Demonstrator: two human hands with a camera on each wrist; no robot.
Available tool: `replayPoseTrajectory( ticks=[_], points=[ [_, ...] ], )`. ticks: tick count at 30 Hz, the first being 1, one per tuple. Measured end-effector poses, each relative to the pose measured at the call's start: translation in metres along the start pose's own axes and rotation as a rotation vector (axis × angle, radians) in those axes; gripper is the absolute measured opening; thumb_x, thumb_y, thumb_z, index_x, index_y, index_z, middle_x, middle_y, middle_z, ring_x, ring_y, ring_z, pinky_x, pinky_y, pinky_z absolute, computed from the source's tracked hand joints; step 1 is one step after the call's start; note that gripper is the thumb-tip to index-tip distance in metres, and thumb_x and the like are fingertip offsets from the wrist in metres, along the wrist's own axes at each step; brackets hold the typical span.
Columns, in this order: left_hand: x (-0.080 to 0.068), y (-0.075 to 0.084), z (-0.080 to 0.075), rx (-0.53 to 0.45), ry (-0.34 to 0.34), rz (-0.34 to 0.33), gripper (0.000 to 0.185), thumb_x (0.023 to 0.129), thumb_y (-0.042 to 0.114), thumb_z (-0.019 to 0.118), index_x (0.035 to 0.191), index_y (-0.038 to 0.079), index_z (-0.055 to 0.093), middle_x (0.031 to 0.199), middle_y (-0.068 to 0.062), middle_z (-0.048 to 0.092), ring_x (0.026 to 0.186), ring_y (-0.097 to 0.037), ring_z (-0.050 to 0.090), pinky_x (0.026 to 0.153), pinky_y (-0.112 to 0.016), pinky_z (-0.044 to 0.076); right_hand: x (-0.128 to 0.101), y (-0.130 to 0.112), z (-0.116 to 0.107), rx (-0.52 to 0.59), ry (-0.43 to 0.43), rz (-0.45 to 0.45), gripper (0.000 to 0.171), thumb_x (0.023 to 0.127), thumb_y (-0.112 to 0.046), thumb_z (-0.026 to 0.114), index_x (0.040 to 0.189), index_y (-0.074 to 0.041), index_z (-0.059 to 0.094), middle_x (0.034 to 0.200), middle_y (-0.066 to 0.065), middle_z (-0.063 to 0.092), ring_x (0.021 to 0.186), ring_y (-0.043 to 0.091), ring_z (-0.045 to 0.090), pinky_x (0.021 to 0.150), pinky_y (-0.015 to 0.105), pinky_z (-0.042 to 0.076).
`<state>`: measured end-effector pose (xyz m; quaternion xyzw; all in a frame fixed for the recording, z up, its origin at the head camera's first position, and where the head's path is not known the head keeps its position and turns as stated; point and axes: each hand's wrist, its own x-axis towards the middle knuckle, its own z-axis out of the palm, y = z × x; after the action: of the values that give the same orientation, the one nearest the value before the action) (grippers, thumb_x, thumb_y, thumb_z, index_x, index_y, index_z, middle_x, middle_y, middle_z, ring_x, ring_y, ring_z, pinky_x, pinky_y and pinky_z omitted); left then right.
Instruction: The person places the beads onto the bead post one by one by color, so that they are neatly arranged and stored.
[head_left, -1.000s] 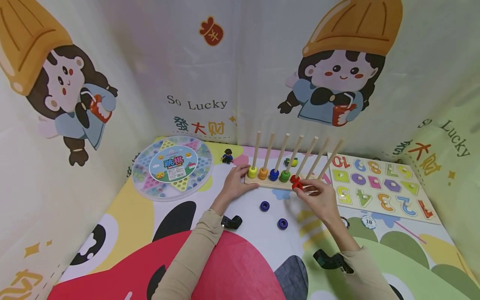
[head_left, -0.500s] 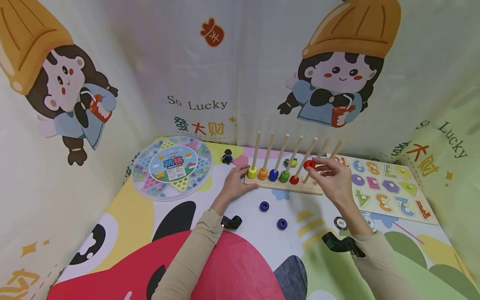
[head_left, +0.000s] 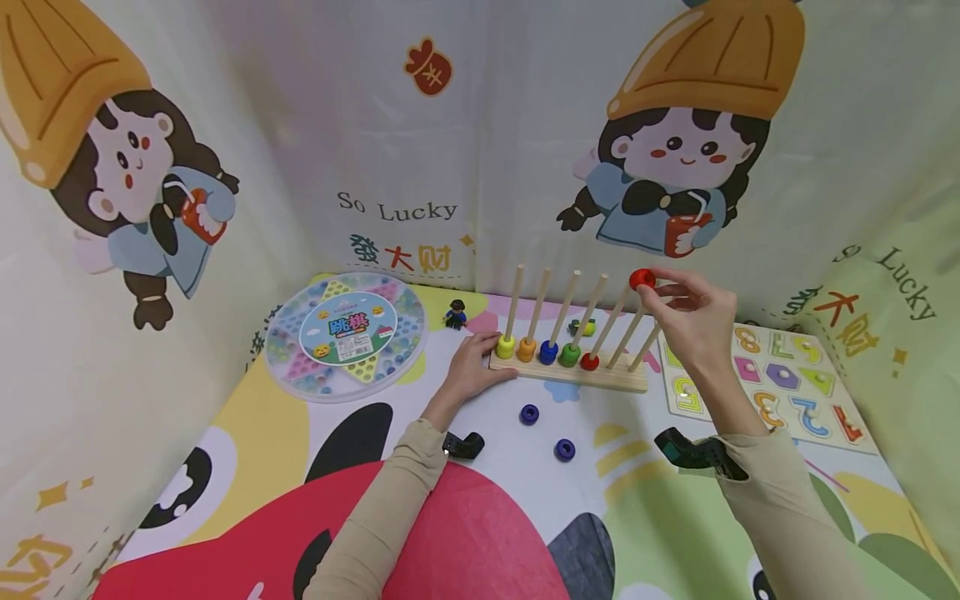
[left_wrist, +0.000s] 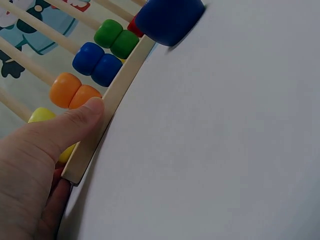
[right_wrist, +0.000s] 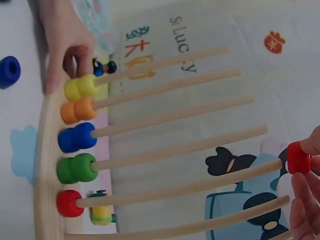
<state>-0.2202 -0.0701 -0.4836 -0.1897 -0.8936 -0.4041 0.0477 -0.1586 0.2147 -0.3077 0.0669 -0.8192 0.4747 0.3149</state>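
Observation:
A wooden peg stand [head_left: 622,379] carries a row of upright pegs. Yellow [head_left: 506,347], orange [head_left: 527,350], blue [head_left: 549,353] and green beads [head_left: 570,355] sit in pairs at the peg bottoms, and a single red bead [head_left: 590,362] sits on the peg after them. My left hand [head_left: 472,367] grips the stand's left end, thumb along the front edge in the left wrist view. My right hand [head_left: 693,321] pinches another red bead [right_wrist: 298,158] at the tip of the peg with the single red bead; whether it is threaded there I cannot tell.
Two dark blue beads [head_left: 529,414] [head_left: 565,450] lie before the stand. A round Chinese checkers box [head_left: 345,333] is at left, a number puzzle board [head_left: 772,375] at right. Behind the stand are a small toy figure [head_left: 455,314] and a green-yellow toy [head_left: 582,327].
My right hand has lifted the red bead from low by the stand, up and rightward to the peg's tip. My left hand has stayed on the stand's end.

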Motion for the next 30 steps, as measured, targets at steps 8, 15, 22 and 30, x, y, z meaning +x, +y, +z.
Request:
replayPoseTrajectory(
  ticks=[8,15,22,30],
  points=[
    [0.001,-0.001,0.001,0.006,-0.003,0.004,0.076,0.077,0.036,0.085,0.135,-0.003,0.057,0.140,-0.012,0.053,0.131,-0.029,0.046,0.112,-0.041,0.036,0.007,-0.003,0.004,-0.061,-0.047,0.019,0.029,0.089,-0.015,0.072,0.115,-0.001,0.073,0.111,0.016,0.067,0.081,-0.006,0.058,0.070,0.011,0.046],
    [0.001,-0.001,0.000,0.010,0.001,0.009,0.077,0.077,0.036,0.085,0.135,-0.004,0.056,0.140,-0.013,0.053,0.131,-0.030,0.046,0.112,-0.042,0.036,0.003,-0.003,0.007,-0.071,-0.040,-0.036,0.028,0.089,-0.014,0.073,0.113,0.000,0.073,0.107,0.014,0.068,0.081,-0.007,0.058,0.069,0.011,0.046],
    [0.001,-0.001,0.000,0.015,0.003,0.005,0.075,0.077,0.036,0.085,0.134,-0.004,0.058,0.139,-0.012,0.053,0.130,-0.029,0.047,0.111,-0.042,0.037,-0.023,0.001,0.017,0.006,-0.104,-0.085,0.023,0.084,-0.003,0.076,0.106,0.002,0.074,0.102,0.016,0.071,0.080,-0.005,0.058,0.067,0.009,0.046],
    [0.001,-0.001,0.001,0.006,0.004,0.004,0.074,0.077,0.036,0.085,0.134,-0.004,0.058,0.139,-0.012,0.053,0.130,-0.029,0.047,0.111,-0.042,0.038,-0.065,0.024,0.042,-0.014,-0.336,-0.026,0.022,0.083,-0.005,0.077,0.104,0.001,0.073,0.096,0.016,0.071,0.082,0.023,0.066,0.067,0.018,0.052]
  ],
)
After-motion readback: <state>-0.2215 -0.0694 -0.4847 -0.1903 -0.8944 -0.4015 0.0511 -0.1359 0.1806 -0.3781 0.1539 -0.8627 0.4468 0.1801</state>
